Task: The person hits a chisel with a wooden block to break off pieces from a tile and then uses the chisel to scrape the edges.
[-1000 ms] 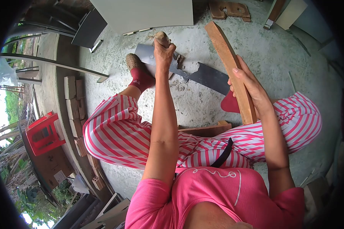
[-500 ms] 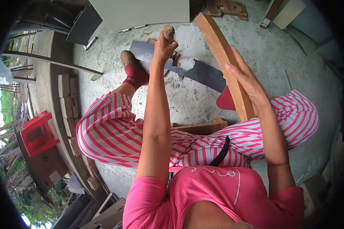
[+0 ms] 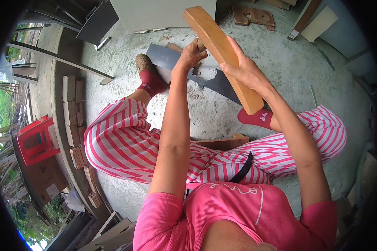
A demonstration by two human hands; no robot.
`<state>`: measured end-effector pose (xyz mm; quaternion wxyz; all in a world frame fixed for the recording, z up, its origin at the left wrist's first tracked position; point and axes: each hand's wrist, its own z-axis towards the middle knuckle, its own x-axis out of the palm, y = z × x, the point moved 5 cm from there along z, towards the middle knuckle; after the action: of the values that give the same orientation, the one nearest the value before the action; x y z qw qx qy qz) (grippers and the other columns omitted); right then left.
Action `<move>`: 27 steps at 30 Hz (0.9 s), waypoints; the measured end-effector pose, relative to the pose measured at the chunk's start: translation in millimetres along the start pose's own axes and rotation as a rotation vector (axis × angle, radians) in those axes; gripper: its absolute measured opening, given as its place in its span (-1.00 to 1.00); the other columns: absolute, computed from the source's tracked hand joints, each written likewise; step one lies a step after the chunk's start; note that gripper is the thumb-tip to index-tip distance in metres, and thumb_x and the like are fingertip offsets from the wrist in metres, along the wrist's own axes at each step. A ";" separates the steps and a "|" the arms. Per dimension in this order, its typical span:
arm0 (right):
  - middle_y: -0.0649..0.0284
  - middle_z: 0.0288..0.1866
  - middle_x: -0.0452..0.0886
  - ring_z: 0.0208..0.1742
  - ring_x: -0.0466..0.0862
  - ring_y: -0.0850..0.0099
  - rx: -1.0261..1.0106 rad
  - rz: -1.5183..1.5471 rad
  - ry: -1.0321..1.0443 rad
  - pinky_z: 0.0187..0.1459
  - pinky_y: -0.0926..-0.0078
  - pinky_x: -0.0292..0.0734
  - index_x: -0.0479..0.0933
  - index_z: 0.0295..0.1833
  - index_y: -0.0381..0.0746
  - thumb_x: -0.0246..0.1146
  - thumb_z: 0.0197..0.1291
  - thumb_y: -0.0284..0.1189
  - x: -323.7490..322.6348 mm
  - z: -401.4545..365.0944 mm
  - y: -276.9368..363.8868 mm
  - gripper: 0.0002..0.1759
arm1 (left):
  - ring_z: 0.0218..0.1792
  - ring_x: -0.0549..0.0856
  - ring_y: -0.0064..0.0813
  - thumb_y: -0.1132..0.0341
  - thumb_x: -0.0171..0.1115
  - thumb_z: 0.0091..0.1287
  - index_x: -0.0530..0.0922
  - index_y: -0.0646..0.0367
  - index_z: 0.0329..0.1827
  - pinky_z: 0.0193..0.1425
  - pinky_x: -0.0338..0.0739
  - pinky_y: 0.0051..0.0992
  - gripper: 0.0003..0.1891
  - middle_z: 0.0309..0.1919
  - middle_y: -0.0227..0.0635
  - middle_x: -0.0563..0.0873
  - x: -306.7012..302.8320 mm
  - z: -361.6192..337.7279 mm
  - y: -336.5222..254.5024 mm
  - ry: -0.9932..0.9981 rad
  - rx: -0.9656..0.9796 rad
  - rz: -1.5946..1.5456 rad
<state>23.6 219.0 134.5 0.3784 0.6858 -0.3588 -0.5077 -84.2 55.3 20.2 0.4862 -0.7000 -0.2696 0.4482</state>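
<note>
A long, slightly curved wooden piece [image 3: 215, 37] is raised above the floor, tilted from upper left to lower right. My left hand [image 3: 245, 71] is wrapped around its middle, thumb on the near side. My right hand [image 3: 191, 54] is closed round a wooden handle [image 3: 201, 44], whose end is hidden behind the wooden piece. Under my hands a dark flat sheet [image 3: 222, 85] with a ragged edge lies on the floor between my feet. Another wooden piece [image 3: 222, 143] lies in front of my lap.
Bricks [image 3: 71, 113] are stacked along a ledge at the left, with a red plastic stool [image 3: 37, 142] beyond. A pale panel [image 3: 167, 14] stands at the top. A brown wooden piece with holes [image 3: 252, 16] lies on the floor at the upper right.
My left hand has moved up and left with the curved wooden piece, which now overlaps the handle. My right hand has shifted slightly right and down.
</note>
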 end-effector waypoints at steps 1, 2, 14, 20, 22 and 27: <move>-0.11 0.42 0.21 0.44 0.22 0.10 0.033 0.119 0.010 0.37 0.29 0.14 -0.07 0.52 -0.18 0.22 0.01 0.06 -7.9 -3.3 6.6 0.05 | -0.17 0.60 -0.45 0.38 0.24 0.05 0.48 0.20 0.01 0.00 0.48 -0.44 -0.60 -0.22 -0.31 0.65 -0.9 1.1 4.5 -0.036 0.001 0.061; -0.12 0.42 0.19 0.46 0.19 0.10 0.084 0.248 0.022 0.38 0.28 0.11 -0.07 0.51 -0.23 0.21 0.02 0.08 -10.0 -13.2 11.3 0.07 | -0.24 0.60 -0.39 0.38 0.25 0.03 0.47 0.18 -0.02 -0.04 0.49 -0.43 -0.61 -0.31 -0.26 0.64 1.7 -5.9 12.2 -0.058 -0.013 0.122; 0.21 -0.26 0.44 -0.34 0.50 0.54 0.348 0.596 -0.127 -0.32 0.56 0.51 -0.11 0.54 -0.06 0.17 0.11 0.09 -9.7 -86.4 -41.4 0.00 | -0.32 0.60 -0.52 0.49 0.29 0.18 0.38 0.15 -0.12 -0.19 0.53 -0.53 -0.72 -0.31 -0.39 0.56 -56.8 -43.3 68.5 -0.716 0.001 -0.687; 0.18 -0.25 0.45 -0.32 0.51 0.50 0.354 0.549 -0.120 -0.33 0.52 0.52 -0.11 0.54 -0.08 0.17 0.11 0.10 -5.8 -82.2 -65.1 0.00 | -0.35 0.61 -0.39 0.50 0.29 0.19 0.28 0.17 -0.02 -0.14 0.63 -0.42 -0.61 -0.22 -0.29 0.52 -67.2 -70.5 96.2 -0.978 -0.142 -0.899; 0.16 -0.23 0.45 -0.31 0.52 0.49 0.347 0.518 -0.117 -0.33 0.52 0.52 -0.11 0.54 -0.09 0.18 0.10 0.10 -5.5 -82.7 -62.2 0.01 | -0.41 0.59 -0.36 0.47 0.27 0.21 0.28 0.16 -0.03 -0.19 0.66 -0.42 -0.64 -0.23 -0.25 0.52 -66.5 -86.5 117.9 -1.140 -0.328 -0.908; 0.13 -0.20 0.45 -0.29 0.52 0.49 0.337 0.485 -0.130 -0.31 0.51 0.52 -0.11 0.54 -0.10 0.18 0.10 0.10 -5.8 -79.7 -73.3 0.02 | -0.33 0.62 -0.42 0.44 0.25 0.20 0.28 0.30 0.06 -0.22 0.64 -0.42 -0.58 -0.18 -0.21 0.53 -22.6 -91.5 145.2 -1.224 -0.374 -0.835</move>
<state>107.3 269.9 88.0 0.3457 0.5994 -0.6147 -0.3787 -21.5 -58.7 -94.0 0.2527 -0.2372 -0.8046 0.4822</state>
